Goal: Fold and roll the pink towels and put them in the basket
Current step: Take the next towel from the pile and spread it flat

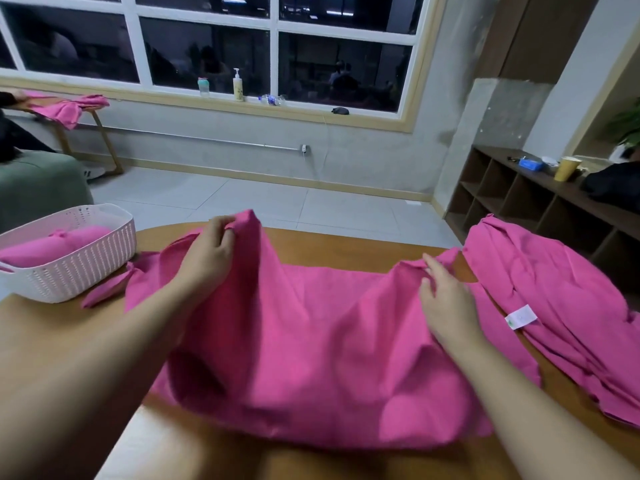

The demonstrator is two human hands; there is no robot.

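A white label shows on the heap of pink towels at the right, its print too small to read. Mid-table, the pink towel lies spread out; the left hand pinches its far edge and lifts it into a peak, while the right hand grips a bunched fold at the towel's right end. Far left sits the basket, a rolled towel inside. Round wooden table, tiled floor, dark window behind with bottles on the sill.
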